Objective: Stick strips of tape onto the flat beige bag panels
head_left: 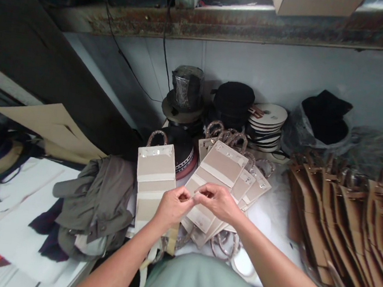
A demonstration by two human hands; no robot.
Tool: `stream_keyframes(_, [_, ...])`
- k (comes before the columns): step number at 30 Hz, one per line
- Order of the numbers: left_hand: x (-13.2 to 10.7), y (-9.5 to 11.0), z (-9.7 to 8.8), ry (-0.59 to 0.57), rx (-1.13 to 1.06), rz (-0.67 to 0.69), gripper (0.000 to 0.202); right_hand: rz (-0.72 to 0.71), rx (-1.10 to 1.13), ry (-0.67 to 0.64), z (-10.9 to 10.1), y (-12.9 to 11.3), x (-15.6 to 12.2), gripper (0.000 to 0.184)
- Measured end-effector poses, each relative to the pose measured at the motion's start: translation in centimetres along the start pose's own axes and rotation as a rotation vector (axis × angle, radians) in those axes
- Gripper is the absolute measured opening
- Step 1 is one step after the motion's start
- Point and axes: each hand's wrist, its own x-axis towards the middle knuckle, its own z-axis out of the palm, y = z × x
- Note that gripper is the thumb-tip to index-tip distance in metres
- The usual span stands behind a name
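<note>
My left hand (pixel 172 204) and my right hand (pixel 218 203) meet over the table, thumbs and fingertips pinched together. Whatever small thing lies between the fingertips is too hidden to make out. Beneath and behind them, several beige bag panels (pixel 223 163) with wrapped ring handles lie fanned in a pile. A separate beige bag panel (pixel 155 163), with its own curved handle (pixel 158 136), lies to the left, partly behind my left hand. Small pale strips show near the panels' top edges. More ring handles (pixel 224 244) stick out below my right wrist.
Rolls of black webbing (pixel 234 97) and a stack of white-flanged spools (pixel 268 120) stand by the wall. Brown bag pieces (pixel 338 215) stand in a row at right. A grey-green garment (pixel 102 198) lies at left beside a cardboard sheet (pixel 47 122). Cables hang at the back.
</note>
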Motion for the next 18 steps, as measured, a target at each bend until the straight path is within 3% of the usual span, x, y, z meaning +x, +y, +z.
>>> stream_keyframes(3, [-0.1, 0.4, -1.0, -0.029, 0.05, 0.053, 0.025, -0.073, -0.082, -0.001, 0.4, -1.2, 0.3, 0.011])
stream_keyframes(8, [-1.0, 0.1, -1.5, -0.151, 0.055, 0.108, 0.032, -0.177, -0.237, 0.087, -0.5, -0.9, -0.1, 0.01])
stream_keyframes(12, [-1.3, 0.2, -0.8, -0.105, 0.067, 0.134, 0.022, -0.2, -0.36, 0.131, -0.8, -0.5, -0.7, 0.01])
stream_keyframes(15, [-1.2, 0.7, -0.3, -0.053, 0.164, 0.194, 0.018, -0.243, -0.469, 0.168, -1.0, -0.6, -0.8, 0.034])
stream_keyframes(18, [-0.8, 0.9, -0.1, -0.056, 0.317, 0.321, 0.017, -0.332, -0.617, 0.099, -1.2, -1.0, -0.5, 0.021])
